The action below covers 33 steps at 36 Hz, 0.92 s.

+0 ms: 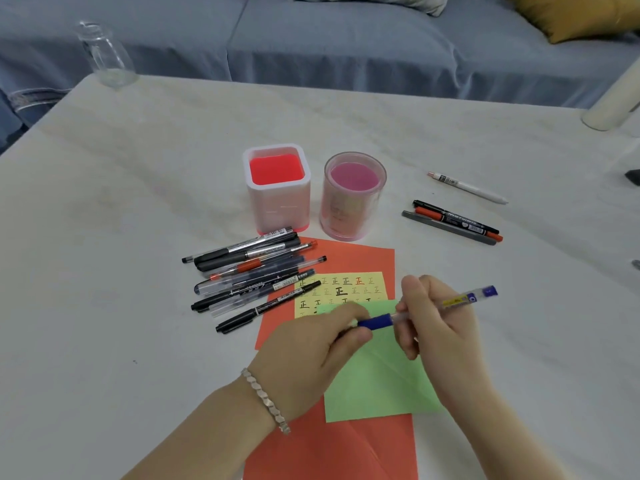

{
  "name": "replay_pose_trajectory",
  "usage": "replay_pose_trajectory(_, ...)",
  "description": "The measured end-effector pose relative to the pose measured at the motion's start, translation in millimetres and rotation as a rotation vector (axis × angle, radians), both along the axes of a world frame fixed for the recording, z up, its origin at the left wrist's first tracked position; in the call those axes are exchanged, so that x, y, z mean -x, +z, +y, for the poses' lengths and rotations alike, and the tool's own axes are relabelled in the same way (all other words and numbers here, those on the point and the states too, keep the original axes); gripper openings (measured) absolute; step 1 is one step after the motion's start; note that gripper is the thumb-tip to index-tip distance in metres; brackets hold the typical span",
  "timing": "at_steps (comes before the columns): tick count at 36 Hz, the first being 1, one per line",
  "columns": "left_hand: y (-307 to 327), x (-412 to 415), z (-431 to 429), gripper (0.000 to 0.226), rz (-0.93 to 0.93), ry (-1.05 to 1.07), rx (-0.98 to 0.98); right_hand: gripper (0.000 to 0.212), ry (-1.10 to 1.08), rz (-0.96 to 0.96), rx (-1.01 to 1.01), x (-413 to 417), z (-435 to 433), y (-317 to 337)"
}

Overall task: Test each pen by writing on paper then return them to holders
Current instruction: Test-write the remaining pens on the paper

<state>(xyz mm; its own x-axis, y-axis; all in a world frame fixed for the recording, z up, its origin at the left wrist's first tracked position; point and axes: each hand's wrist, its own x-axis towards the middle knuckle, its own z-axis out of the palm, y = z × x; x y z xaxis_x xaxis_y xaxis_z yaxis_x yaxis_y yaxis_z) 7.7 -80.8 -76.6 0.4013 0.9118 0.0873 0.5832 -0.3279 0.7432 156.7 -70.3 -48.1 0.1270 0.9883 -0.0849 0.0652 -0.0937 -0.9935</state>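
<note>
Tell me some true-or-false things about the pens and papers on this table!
1. Both the left hand and the right hand hold the blue pen. True.
2. The square holder is full of pens. False: it holds none.
3. The yellow note has writing on it. True.
4. The green paper lies under the orange paper. False: it lies on top.

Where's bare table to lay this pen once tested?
Bare table lies right of the green sheet, nearer than the three markers. More lies left of the pen pile and behind the square holder and round holder. Crowded: between pile, holders and yellow sheet, where left hand and right hand grip the blue pen.
</note>
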Motion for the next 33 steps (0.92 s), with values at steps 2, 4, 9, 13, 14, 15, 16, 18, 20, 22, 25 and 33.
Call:
replay_pose_trajectory(2, -5, 3, 4, 0.023, 0.024, 0.144, 0.016, 0.037, -0.084, 0.019, 0.008, -5, 1, -3)
replay_pose_trajectory(4, -12, 6, 9, 0.019, 0.112, 0.309, 0.041, 0.033, -0.147, 0.052, 0.037, -11, 2, -7)
replay_pose_trajectory(9, -39, 22, 13, 0.02, 0.259, 0.364, 0.029, 0.031, -0.147, 0.169, 0.124, -24, 0, -21)
replay_pose_trajectory(13, -32, 17, 15, 0.025, 0.143, 0.548, 0.14, 0.034, -0.096, 0.222, 0.188, -29, -1, -25)
replay_pose_trajectory(14, -33, 15, 15, 0.027, 0.143, 0.516, 0.084, 0.032, -0.09, 0.207, 0.192, -30, -1, -25)
replay_pose_trajectory(15, -30, 12, 14, 0.027, 0.148, 0.463, 0.035, 0.03, -0.089, 0.185, 0.19, -30, -1, -25)
replay_pose_trajectory(16, -27, 9, 12, 0.028, 0.205, 0.399, -0.012, 0.027, -0.093, 0.159, 0.182, -31, 0, -25)
replay_pose_trajectory(18, -41, 2, 3, 0.032, 0.303, 0.213, -0.177, 0.022, -0.112, 0.092, 0.148, -32, 2, -26)
replay_pose_trajectory(20, -54, -3, -4, 0.036, 0.36, 0.051, -0.252, 0.021, -0.135, 0.044, 0.113, -34, 4, -29)
replay_pose_trajectory(22, -59, -6, -5, 0.041, 0.416, -0.007, -0.252, 0.019, -0.149, 0.052, 0.091, -35, 7, -31)
replay_pose_trajectory(25, -66, -5, -3, 0.045, 0.539, -0.016, -0.238, 0.023, -0.124, 0.085, 0.071, -32, 13, -33)
replay_pose_trajectory(33, -69, -4, -3, 0.048, 0.582, -0.004, -0.194, 0.024, -0.127, -0.047, 0.046, -12, 30, -46)
